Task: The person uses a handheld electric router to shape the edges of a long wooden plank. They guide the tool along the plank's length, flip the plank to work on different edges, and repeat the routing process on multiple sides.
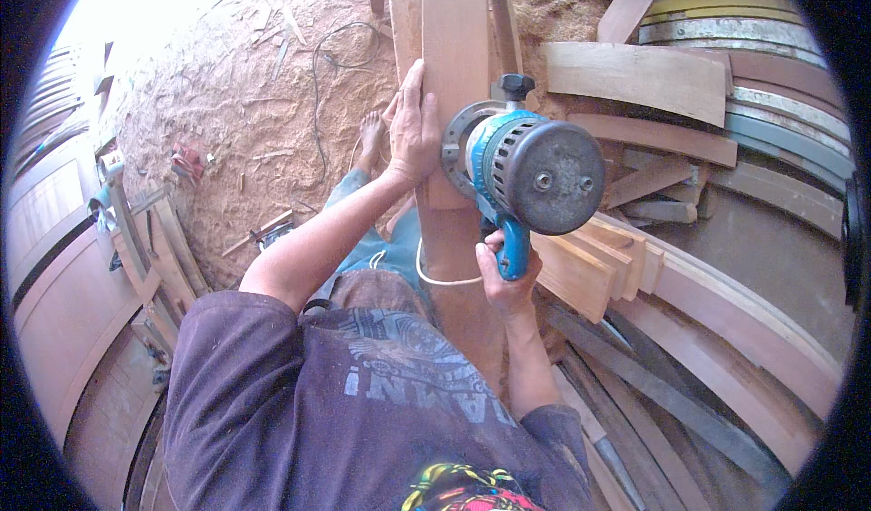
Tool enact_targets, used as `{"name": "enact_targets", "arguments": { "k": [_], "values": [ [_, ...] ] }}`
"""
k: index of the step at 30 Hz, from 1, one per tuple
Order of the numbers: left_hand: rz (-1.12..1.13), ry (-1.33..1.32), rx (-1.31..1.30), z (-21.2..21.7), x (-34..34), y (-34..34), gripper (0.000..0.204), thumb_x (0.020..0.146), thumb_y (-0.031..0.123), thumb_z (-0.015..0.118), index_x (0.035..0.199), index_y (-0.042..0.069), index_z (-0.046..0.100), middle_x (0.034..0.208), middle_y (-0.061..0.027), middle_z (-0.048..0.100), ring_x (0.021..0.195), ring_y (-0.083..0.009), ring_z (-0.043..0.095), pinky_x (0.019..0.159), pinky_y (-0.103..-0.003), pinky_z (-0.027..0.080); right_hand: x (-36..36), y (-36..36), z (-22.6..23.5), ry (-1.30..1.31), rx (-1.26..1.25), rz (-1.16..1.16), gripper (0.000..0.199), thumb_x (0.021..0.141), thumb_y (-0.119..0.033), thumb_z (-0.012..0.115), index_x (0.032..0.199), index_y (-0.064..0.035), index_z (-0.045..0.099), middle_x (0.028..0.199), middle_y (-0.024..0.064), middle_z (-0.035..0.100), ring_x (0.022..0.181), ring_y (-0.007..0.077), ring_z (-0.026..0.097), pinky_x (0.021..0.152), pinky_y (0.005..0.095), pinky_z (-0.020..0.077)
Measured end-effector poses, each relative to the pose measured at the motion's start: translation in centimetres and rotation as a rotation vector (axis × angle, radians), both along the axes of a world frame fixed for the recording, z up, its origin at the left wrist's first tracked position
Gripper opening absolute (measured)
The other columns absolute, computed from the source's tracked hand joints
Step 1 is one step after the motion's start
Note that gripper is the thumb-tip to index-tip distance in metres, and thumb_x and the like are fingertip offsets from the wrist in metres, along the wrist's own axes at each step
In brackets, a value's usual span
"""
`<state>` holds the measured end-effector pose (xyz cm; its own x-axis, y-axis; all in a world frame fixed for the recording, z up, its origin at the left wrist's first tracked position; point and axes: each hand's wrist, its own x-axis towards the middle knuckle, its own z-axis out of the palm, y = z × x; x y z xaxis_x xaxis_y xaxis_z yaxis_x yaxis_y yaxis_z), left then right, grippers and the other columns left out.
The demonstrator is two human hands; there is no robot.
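Observation:
A long reddish wooden plank (456, 39) runs upright through the middle of the view, down past my legs. My left hand (413, 130) grips the plank's left edge, fingers wrapped on it. A blue electric router (526, 162) with a grey round motor cap rests its metal base flat against the plank's right face. My right hand (504, 270) is closed around the router's blue handle below the motor. A white cord (435, 280) loops from the tool across the plank.
Sawdust covers the floor (236, 103), with a black cable (331, 57) lying on it and my bare foot (370, 139) beside the plank. Stacked wooden boards (653, 80) and curved pieces fill the right side. Door panels (63, 266) lean at the left.

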<state>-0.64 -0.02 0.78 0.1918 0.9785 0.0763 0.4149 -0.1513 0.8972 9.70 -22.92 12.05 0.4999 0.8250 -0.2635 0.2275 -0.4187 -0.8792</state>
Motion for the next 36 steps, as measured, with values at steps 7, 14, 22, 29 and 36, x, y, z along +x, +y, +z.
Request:
{"name": "enact_targets", "arguments": {
  "k": [7,14,22,29,36],
  "values": [
    [-0.017,-0.019,-0.029,0.4,0.1,-0.3,0.056,0.109,0.021,0.049,0.161,0.001,0.043,0.161,-0.0243,0.051,0.149,-0.0405,0.049,0.125,-0.048,0.03,0.5,2.3,-0.7,-0.019,0.087,-0.024,0.012,0.09,-0.001,0.079,0.097,-0.0042,0.07,0.08,0.0027,0.07,0.071,0.0119,0.066,0.067,0.0301,0.0529],
    [-0.031,0.073,-0.067,1.0,-0.1,-0.5,0.057,0.109,0.019,0.05,0.163,0.002,0.04,0.163,-0.0239,0.05,0.151,-0.0398,0.047,0.125,-0.05,0.029,1.2,5.3,-0.6,0.025,0.062,-0.07,0.011,0.09,0.003,0.076,0.095,-0.0029,0.069,0.079,-0.001,0.067,0.071,0.0067,0.06,0.065,0.027,0.0489],
    [-0.057,0.057,-0.018,0.9,-0.6,-0.4,0.056,0.109,0.014,0.054,0.162,0.0,0.04,0.159,-0.0253,0.051,0.148,-0.0409,0.048,0.124,-0.05,0.033,2.2,8.0,-1.5,0.051,0.109,-0.05,0.014,0.089,0.004,0.077,0.095,-0.0037,0.068,0.081,-0.0013,0.065,0.072,0.0066,0.059,0.066,0.0268,0.0483],
    [-0.048,0.031,-0.032,-0.3,0.9,9.9,0.061,0.109,0.026,0.061,0.16,0.0,0.04,0.157,-0.0271,0.05,0.149,-0.0409,0.048,0.123,-0.052,0.034,2.7,10.2,-0.9,0.032,0.084,-0.055,0.013,0.09,0.002,0.078,0.097,-0.0026,0.068,0.082,0.0006,0.067,0.073,0.0079,0.061,0.067,0.0272,0.0496],
    [-0.036,0.23,0.166,-2.0,6.6,28.8,0.067,0.108,0.041,0.06,0.16,0.001,0.043,0.157,-0.0264,0.054,0.147,-0.0409,0.051,0.125,-0.049,0.035,3.5,12.0,-0.9,0.008,0.019,-0.062,0.012,0.089,-0.009,0.082,0.095,-0.0062,0.072,0.085,0.0078,0.077,0.073,0.0207,0.075,0.067,0.0365,0.0589]
  ]
}}
